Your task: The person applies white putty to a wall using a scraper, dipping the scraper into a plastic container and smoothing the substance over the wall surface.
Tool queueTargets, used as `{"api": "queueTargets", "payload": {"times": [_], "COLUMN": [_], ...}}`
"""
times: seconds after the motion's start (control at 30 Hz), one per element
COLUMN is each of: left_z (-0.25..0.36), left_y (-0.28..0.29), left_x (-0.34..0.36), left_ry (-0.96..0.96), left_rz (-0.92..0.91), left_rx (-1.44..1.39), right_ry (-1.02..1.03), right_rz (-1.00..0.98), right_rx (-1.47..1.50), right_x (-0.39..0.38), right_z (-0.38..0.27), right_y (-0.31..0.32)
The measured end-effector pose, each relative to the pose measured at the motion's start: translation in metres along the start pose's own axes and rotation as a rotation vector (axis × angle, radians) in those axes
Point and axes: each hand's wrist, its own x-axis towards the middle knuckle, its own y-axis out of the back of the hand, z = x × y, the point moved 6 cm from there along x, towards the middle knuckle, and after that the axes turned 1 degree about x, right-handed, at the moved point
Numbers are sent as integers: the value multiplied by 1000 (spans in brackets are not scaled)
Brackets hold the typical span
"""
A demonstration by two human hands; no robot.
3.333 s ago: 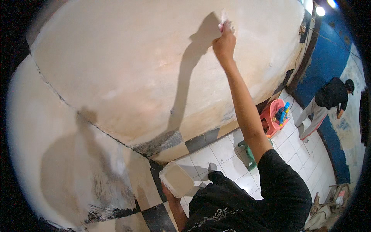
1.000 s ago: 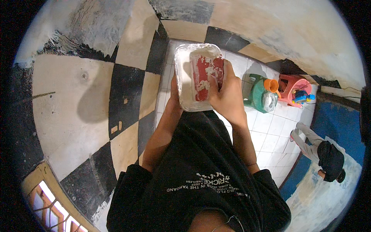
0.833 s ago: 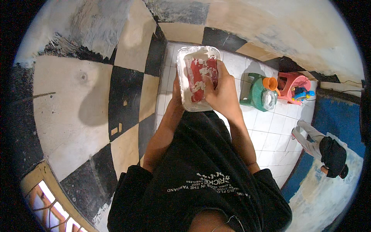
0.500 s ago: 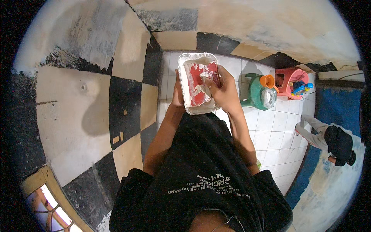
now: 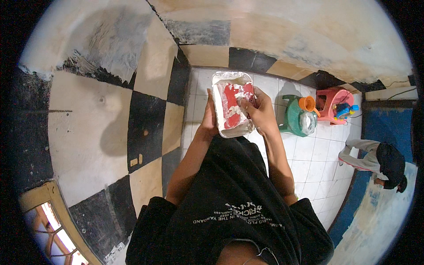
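A pale rectangular tray (image 5: 238, 132) smeared with white paste is held in front of my body. My left hand (image 5: 210, 115) grips it along its left side, with most of the fingers hidden beneath. In my right hand (image 5: 261, 114) is a flat red spreader (image 5: 230, 108), patched with wet white paste and lying over the tray's opening. The right thumb presses on the spreader's face; the other fingers curl behind its right edge.
A green stool (image 5: 292, 115) carries an orange dipper (image 5: 307, 104) and a clear plastic bag (image 5: 308, 123). Beside it stands a pink stool (image 5: 326, 106). Checkered wall (image 5: 92, 132) rises at left. Another person (image 5: 383, 162) bends by the blue-and-white wall at right.
The tray and both hands sit slightly lower and further right in the picture, as does most of the room. My right hand still grips the spreader. The other person's legs and arm have shifted slightly.
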Motion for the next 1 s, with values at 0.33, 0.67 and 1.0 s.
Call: {"api": "queueTargets", "payload": {"times": [0.33, 0.67, 1.0], "left_z": [2, 29, 101], "left_y": [27, 72, 105], "left_x": [9, 26, 57], "left_ry": [-102, -41, -39], "left_rz": [-65, 95, 33], "left_rx": [-50, -148, -219], "right_ry": [-50, 160, 119], "right_rz": [-25, 12, -91], "right_rx": [118, -485, -276], "right_x": [18, 53, 127], "right_z": [15, -14, 13], "right_y": [-8, -60, -109]}}
